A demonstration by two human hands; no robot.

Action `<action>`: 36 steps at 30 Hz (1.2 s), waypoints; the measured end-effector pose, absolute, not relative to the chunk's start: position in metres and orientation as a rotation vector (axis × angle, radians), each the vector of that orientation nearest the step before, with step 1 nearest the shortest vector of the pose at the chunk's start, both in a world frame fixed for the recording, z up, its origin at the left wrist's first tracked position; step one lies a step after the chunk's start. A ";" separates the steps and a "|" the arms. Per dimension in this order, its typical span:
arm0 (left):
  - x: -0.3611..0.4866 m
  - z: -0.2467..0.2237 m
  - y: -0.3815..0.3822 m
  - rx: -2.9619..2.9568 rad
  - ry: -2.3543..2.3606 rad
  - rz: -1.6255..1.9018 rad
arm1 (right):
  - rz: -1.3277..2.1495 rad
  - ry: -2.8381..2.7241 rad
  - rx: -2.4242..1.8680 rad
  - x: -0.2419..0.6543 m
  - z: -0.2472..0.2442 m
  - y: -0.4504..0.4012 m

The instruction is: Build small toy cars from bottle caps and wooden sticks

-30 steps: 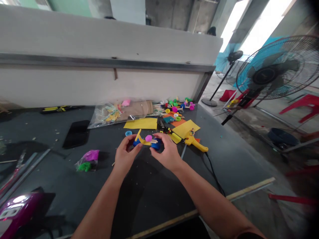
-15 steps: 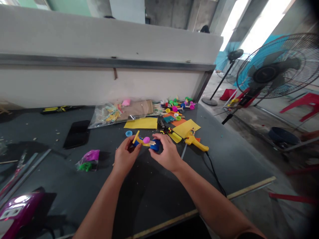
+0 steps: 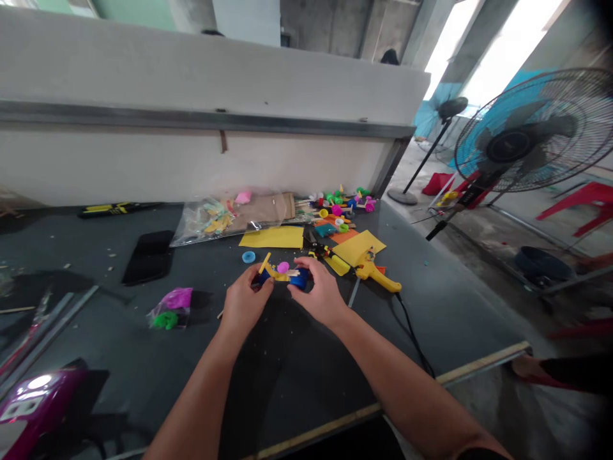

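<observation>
Both of my hands hold a small craft model (image 3: 282, 273) made of wooden sticks, blue bottle caps and a pink cap, just above the dark table (image 3: 297, 377). My left hand (image 3: 244, 303) pinches its left end, where a blue cap and a tilted yellow stick show. My right hand (image 3: 322, 295) grips the right end over the other blue cap. A loose light-blue cap (image 3: 248, 257) lies just beyond my left hand.
A yellow glue gun (image 3: 376, 273) with a black cord lies right of my hands. Yellow paper sheets (image 3: 272, 237), coloured caps and sticks (image 3: 340, 207) and a plastic bag (image 3: 215, 220) sit further back. A black phone (image 3: 148, 257) and a pink-green bag (image 3: 171, 306) lie left. A standing fan (image 3: 531, 131) is at right.
My hands stayed together on the model, turning it slightly and lowering it a little toward the table; the pink cap shifted a bit left. A dark shape has entered at the lower right edge.
</observation>
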State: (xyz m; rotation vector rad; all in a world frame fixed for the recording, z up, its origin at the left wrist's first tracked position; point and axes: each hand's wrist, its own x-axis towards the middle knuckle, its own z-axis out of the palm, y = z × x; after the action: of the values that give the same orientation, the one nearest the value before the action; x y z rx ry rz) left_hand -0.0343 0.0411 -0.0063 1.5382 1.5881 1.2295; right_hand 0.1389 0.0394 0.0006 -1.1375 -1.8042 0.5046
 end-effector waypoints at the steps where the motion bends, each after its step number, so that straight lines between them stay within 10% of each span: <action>1: -0.035 -0.008 0.042 1.561 1.585 1.204 | 0.525 -1.782 -1.158 0.139 -0.001 0.041; 36: -0.048 -0.012 0.048 1.597 1.314 1.192 | 0.570 -1.816 -1.103 0.141 -0.002 0.039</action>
State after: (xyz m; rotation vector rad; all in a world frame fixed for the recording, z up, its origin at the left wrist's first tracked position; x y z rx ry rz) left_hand -0.0477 0.0483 -0.0123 1.5969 1.3138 1.1920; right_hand 0.1406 0.0393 -0.0019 -1.1034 -1.8159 0.5703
